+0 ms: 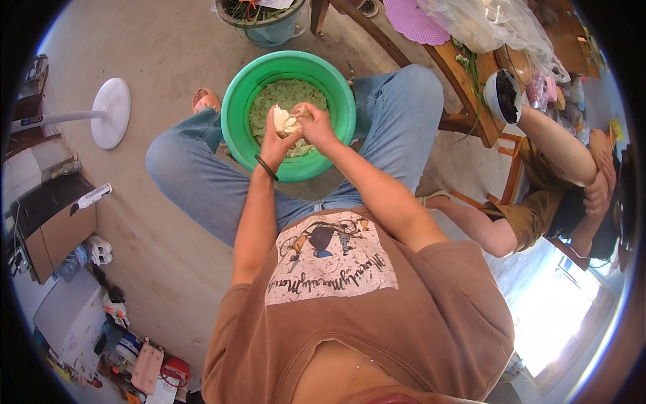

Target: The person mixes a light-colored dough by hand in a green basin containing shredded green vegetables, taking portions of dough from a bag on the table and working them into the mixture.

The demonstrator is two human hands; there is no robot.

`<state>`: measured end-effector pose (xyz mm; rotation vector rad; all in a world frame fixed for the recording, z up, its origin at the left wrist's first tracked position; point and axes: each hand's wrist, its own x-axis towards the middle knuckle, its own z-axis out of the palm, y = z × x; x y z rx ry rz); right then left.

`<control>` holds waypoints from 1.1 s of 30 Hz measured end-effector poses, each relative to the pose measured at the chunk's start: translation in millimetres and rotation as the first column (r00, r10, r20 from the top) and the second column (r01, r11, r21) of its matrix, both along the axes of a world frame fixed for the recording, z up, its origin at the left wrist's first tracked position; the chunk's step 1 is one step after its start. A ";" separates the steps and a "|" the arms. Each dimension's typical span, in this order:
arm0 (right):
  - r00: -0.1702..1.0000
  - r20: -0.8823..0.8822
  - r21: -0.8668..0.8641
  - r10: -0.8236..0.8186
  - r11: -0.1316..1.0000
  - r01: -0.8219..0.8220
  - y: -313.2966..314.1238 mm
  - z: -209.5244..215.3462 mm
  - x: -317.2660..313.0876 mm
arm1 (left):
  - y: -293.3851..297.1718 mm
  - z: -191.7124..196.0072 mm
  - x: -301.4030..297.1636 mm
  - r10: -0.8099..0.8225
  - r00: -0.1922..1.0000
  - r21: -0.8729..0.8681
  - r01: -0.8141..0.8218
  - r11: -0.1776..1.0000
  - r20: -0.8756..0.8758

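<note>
A green plastic basin [232, 128] stands between my knees, with pale green, finely chopped stuff [276, 94] covering its bottom. Above it, my left hand [277, 140] has its fingers closed around a pale cream, lumpy piece [288, 124], whose exact kind I cannot make out. My right hand [319, 130] is pinched against the right side of the same piece, thumb and fingertips close together. Both hands meet over the basin's middle. The palms and the underside of the piece are hidden.
A pale bucket [269, 30] with green stalks stands beyond the basin. On the right, a wooden table [449, 60] bears a plastic bag [488, 23] and a bowl with dark contents [503, 97]. Another person [531, 209] sits close by. A white round stand base [112, 113] is at left.
</note>
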<state>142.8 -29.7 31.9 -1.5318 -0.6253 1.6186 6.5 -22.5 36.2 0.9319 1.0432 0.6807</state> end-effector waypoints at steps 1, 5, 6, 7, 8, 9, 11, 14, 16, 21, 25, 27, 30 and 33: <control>0.998 0.058 0.115 -0.008 0.993 0.001 -0.8 -6.3 -1.8 | 0.3 1.8 3.6 -0.004 1.000 -0.001 0.004 1.000 0.002; 0.983 0.180 0.248 0.016 0.967 -0.061 -2.5 -15.9 -2.9 | -1.6 -6.0 7.6 0.130 0.991 0.069 -0.129 0.989 -0.012; 0.964 0.260 0.265 0.056 0.956 -0.128 -3.6 -18.9 -0.5 | -1.1 -11.6 10.1 0.178 0.984 0.097 -0.178 0.979 0.010; 0.963 0.263 0.265 0.054 0.956 -0.126 -4.4 -22.1 -0.6 | 0.4 -17.1 11.7 0.176 0.984 0.096 -0.176 0.980 0.013; 0.968 0.245 0.318 0.052 0.939 -0.131 -5.0 -25.4 -1.9 | 2.7 -22.3 13.3 0.219 0.976 0.117 -0.219 0.969 0.016; 0.972 0.228 0.367 0.050 0.921 -0.134 -6.3 -29.4 -0.8 | 4.4 -27.4 15.9 0.261 0.965 0.135 -0.261 0.956 0.020; 0.979 0.104 0.200 0.175 0.961 -0.193 -6.6 -5.9 -6.2 | 4.1 -33.3 8.1 0.313 0.950 0.154 -0.309 0.938 0.003; 0.961 -0.033 0.038 0.276 0.961 -0.274 -7.6 5.0 -1.1 | 5.1 -35.8 10.5 0.346 0.937 0.169 -0.336 0.927 -0.037; 0.952 -0.041 0.040 0.303 0.953 -0.301 -5.8 8.8 -0.7 | 6.0 -39.8 10.8 0.352 0.933 0.164 -0.337 0.927 -0.072; 0.964 -0.068 0.076 0.258 0.964 -0.253 -0.9 0.8 3.8 | 5.3 -52.1 12.8 0.447 0.894 0.178 -0.434 0.883 -0.041; 0.958 0.192 0.293 0.215 0.919 -0.265 -6.0 -18.3 0.6 | 6.2 -58.2 13.1 0.422 0.903 0.196 -0.401 0.895 -0.082; 0.958 0.180 0.143 0.222 0.958 -0.248 -5.9 -20.8 4.3 | 5.1 -62.1 13.7 0.410 0.900 0.221 -0.374 0.901 -0.149; 0.943 0.320 0.207 0.092 0.965 -0.164 -1.1 -32.7 1.0 | 4.6 -61.4 15.4 0.374 0.913 0.225 -0.335 0.915 -0.160; 0.927 0.361 0.178 0.098 0.969 -0.171 -0.3 -38.8 0.7 | 3.4 -53.0 16.5 0.336 0.924 0.197 -0.301 0.933 -0.181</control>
